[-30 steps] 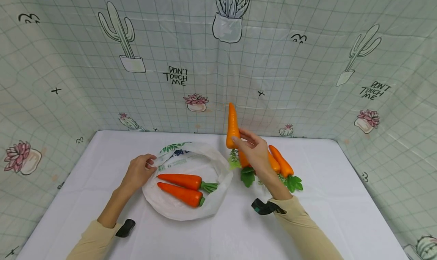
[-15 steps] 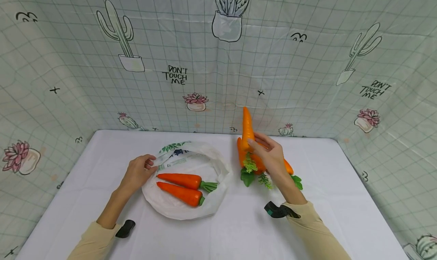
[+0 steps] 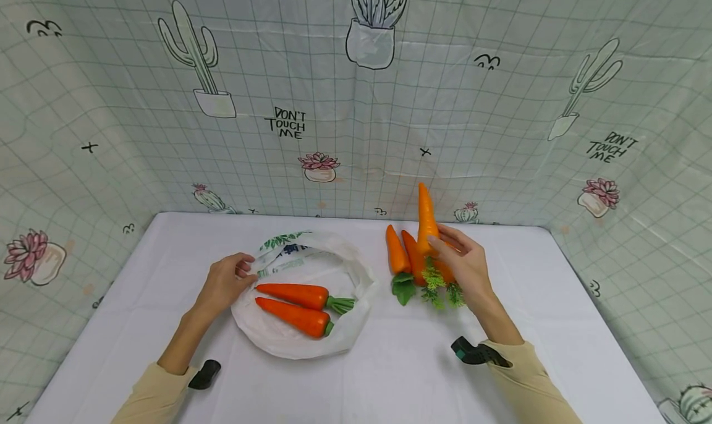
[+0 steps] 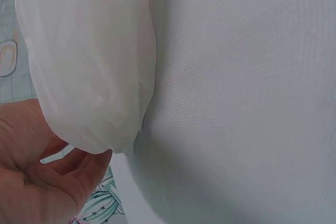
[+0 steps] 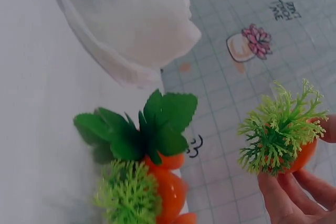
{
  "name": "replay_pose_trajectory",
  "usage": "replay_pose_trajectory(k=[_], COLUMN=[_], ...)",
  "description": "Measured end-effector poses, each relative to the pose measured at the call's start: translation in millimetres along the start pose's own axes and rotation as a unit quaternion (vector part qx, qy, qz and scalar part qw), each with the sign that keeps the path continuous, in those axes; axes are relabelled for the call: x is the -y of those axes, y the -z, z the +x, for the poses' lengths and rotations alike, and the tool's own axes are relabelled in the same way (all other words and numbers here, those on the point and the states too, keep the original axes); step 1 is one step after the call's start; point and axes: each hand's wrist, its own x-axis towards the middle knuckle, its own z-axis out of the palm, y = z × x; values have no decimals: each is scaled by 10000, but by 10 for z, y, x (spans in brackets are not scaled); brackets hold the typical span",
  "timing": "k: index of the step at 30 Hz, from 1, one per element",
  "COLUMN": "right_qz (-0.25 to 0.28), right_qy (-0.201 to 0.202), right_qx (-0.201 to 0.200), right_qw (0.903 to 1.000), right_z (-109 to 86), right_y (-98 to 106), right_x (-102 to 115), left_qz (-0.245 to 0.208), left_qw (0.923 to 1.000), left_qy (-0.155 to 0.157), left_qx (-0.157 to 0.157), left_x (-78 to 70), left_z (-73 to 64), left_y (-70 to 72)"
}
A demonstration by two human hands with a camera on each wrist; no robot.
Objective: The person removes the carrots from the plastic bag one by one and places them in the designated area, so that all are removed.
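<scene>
A white plastic bag (image 3: 303,350) lies with its mouth spread on the table, and two orange-red carrots (image 3: 295,294) rest in it. My left hand (image 3: 225,282) pinches the bag's left rim; in the left wrist view the fingertips (image 4: 100,163) sit right at the bag's edge. My right hand (image 3: 467,266) holds an orange carrot (image 3: 426,214) by its thick end, tip pointing up. Frilly light-green leaves (image 5: 281,129) hang from this carrot in the right wrist view. Below it lie several orange carrots (image 3: 397,254), partly hidden by the hand; one has broad dark-green leaves (image 3: 403,288).
The table (image 3: 356,393) wears a white cloth. Behind it hangs a gridded curtain (image 3: 356,115) printed with cactus drawings, which also closes off both sides. A black wrist device (image 3: 478,353) sits at the right sleeve, another black device (image 3: 204,374) at the left.
My right hand has moved to the right with the upright carrot, from beside the bag to over the other carrots. The left hand and the bag have stayed in place.
</scene>
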Motion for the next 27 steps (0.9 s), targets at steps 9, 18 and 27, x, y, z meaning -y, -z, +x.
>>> replay_pose_trajectory(k=[9, 18, 27], right_qz=[-73, -271, -246], right_qy=[-201, -238, -228], right_qx=[-250, -370, -516], right_qw=[9995, 9987, 9981], right_z=[-48, -77, -140], right_y=[224, 448, 707], right_x=[-45, -122, -172], left_qz=[-63, -104, -84], left_qw=[10000, 9999, 9999], left_qy=[5, 28, 58], left_qx=[-19, -38, -38], left_x=[6, 19, 29], left_z=[-8, -9, -11], left_y=[-4, 3, -5])
